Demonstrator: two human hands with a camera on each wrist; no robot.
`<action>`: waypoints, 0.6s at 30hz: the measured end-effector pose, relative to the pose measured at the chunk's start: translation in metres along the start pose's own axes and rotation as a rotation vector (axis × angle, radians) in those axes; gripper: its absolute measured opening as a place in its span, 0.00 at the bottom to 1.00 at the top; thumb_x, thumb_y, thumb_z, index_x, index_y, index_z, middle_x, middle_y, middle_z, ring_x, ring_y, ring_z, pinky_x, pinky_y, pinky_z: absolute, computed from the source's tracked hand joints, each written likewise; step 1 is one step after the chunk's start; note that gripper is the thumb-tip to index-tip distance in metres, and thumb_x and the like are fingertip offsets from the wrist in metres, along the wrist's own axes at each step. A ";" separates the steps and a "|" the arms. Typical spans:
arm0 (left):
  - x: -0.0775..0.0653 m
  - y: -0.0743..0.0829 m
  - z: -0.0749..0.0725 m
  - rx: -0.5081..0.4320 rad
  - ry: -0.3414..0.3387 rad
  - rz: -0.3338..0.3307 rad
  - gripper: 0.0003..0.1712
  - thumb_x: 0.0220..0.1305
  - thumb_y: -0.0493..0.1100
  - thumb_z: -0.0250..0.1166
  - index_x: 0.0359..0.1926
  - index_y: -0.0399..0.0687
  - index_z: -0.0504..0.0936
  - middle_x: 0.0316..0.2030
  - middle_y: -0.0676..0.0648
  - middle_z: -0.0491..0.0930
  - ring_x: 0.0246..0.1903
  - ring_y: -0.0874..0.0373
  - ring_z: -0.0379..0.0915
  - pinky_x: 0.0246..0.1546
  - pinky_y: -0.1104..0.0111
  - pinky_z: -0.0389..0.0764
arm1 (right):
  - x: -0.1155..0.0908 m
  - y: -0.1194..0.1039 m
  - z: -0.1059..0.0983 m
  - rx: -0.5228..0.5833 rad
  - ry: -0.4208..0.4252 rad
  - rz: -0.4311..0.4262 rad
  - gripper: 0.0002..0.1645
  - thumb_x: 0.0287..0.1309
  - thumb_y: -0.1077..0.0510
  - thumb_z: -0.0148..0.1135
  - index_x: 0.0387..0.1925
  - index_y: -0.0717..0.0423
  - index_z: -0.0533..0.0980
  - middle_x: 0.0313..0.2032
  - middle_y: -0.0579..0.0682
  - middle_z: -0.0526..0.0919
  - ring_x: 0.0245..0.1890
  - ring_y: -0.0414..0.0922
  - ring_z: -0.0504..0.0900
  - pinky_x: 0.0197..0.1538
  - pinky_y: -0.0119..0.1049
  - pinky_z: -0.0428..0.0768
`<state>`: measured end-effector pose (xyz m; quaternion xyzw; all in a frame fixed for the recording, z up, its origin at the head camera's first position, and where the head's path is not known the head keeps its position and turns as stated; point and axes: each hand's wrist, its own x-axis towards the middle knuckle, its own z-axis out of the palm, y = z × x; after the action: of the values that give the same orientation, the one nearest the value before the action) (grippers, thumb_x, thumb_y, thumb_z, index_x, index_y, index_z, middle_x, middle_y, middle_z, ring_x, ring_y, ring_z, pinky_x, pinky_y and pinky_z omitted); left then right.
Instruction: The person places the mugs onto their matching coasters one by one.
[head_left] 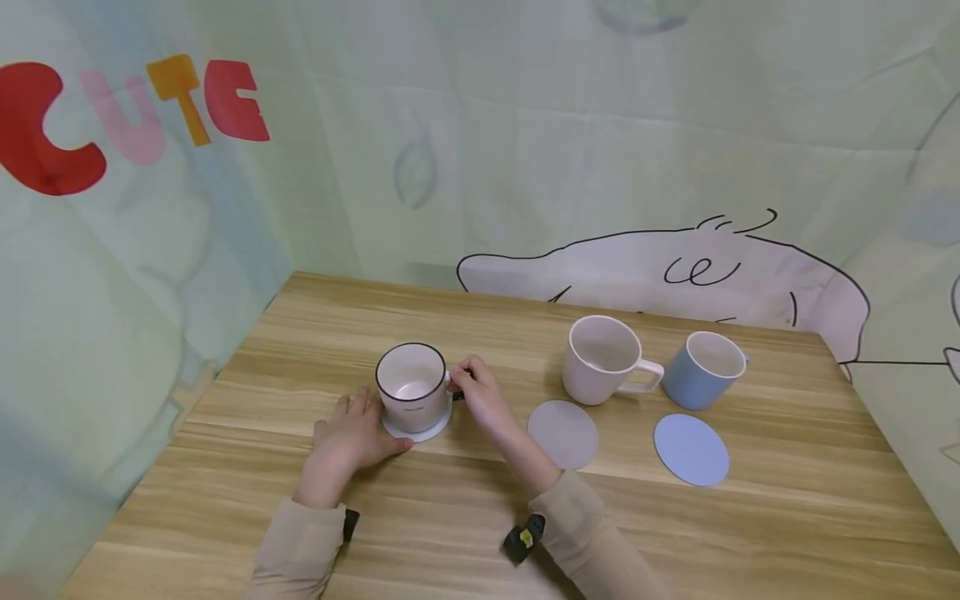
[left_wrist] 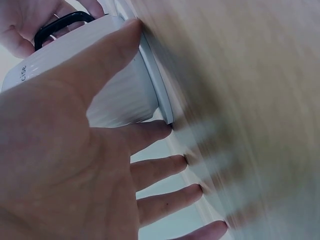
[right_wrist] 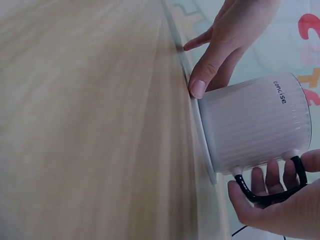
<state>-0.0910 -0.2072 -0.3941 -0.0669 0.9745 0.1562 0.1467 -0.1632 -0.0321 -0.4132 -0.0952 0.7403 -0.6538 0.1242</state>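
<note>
A white mug (head_left: 411, 392) with a black rim and black handle stands upright on a pale round coaster (head_left: 420, 435) at the left of the table. My right hand (head_left: 480, 398) grips its handle (right_wrist: 270, 198), fingers curled through it. Spread along the coaster's left side, my left hand (head_left: 352, 437) touches the coaster's edge with thumb and index finger; its fingers are straight, fingertips on the table in the left wrist view. The word "concise" is printed on the mug (right_wrist: 260, 125) in the right wrist view.
To the right stand a pinkish-white mug (head_left: 600, 367) and a blue mug (head_left: 701, 375). In front of them lie a grey round coaster (head_left: 564, 435) and a light blue one (head_left: 692, 450). A printed cloth (head_left: 360, 125) hangs behind the wooden table (head_left: 450, 533).
</note>
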 end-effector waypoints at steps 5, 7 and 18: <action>0.001 0.000 0.000 0.001 -0.003 -0.001 0.53 0.55 0.63 0.65 0.70 0.33 0.58 0.72 0.29 0.50 0.70 0.28 0.45 0.59 0.30 0.57 | -0.001 -0.003 -0.003 -0.029 -0.013 0.013 0.13 0.66 0.58 0.49 0.40 0.66 0.72 0.41 0.62 0.80 0.46 0.52 0.78 0.55 0.50 0.76; 0.001 0.001 0.000 0.001 -0.006 0.000 0.53 0.55 0.64 0.65 0.70 0.33 0.58 0.72 0.29 0.50 0.70 0.28 0.45 0.60 0.30 0.57 | -0.001 -0.004 -0.005 -0.037 -0.023 0.018 0.13 0.67 0.57 0.49 0.43 0.65 0.71 0.45 0.62 0.79 0.50 0.53 0.77 0.57 0.49 0.75; 0.005 -0.008 -0.001 0.000 0.019 0.052 0.57 0.56 0.66 0.63 0.71 0.29 0.53 0.70 0.27 0.54 0.68 0.28 0.51 0.55 0.32 0.65 | -0.012 -0.016 -0.017 -0.089 -0.089 -0.020 0.20 0.67 0.56 0.51 0.55 0.64 0.65 0.56 0.61 0.72 0.62 0.53 0.68 0.65 0.50 0.68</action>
<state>-0.0944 -0.2155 -0.3967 -0.0431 0.9772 0.1592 0.1335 -0.1575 -0.0148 -0.3949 -0.1370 0.7613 -0.6167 0.1459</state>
